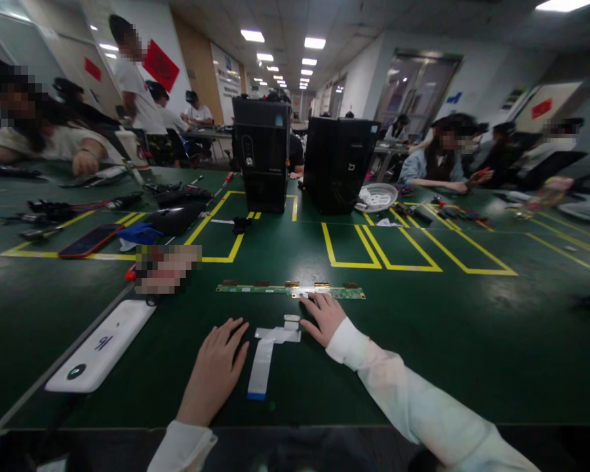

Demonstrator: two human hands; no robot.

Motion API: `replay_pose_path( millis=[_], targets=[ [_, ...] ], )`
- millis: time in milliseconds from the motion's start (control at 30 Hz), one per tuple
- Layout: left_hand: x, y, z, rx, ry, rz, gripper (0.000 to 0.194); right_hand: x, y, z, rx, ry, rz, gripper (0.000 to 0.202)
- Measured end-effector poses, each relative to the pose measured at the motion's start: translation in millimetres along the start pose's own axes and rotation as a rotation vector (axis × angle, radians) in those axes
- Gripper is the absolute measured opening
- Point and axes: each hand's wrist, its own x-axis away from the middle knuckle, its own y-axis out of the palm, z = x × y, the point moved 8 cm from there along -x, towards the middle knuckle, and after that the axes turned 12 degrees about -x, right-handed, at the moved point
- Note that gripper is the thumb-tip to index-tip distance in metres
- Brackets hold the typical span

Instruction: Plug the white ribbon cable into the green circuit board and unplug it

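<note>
A long, narrow green circuit board lies crosswise on the green table, with several brownish tabs along its far edge. My right hand rests at the board's near edge, right of centre, fingers apart and fingertips at or touching it. Between my hands lies a flat white ribbon cable, bent at an angle, with a blue end toward me and a small connector at its far end. To the left of the cable, my left hand lies on the table with its fingers spread and nothing in them.
A white power bank lies at the left, near a red-edged phone and a blue glove. Two black computer towers stand at the back beside a white basket. Other people sit around the table.
</note>
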Motion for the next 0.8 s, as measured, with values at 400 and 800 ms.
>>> replay_pose_path(
  millis=[400, 800],
  targets=[
    [-0.1, 0.8, -0.6, 0.001, -0.004, -0.02, 0.042, 21.0, -32.0, 64.3, -0.046, -0.099, 0.137, 0.041],
    [-1.0, -4.4, -0.2, 0.049, -0.023, 0.016, 0.039, 19.2, -10.6, 40.3, -0.024, -0.074, 0.033, 0.044]
  ],
)
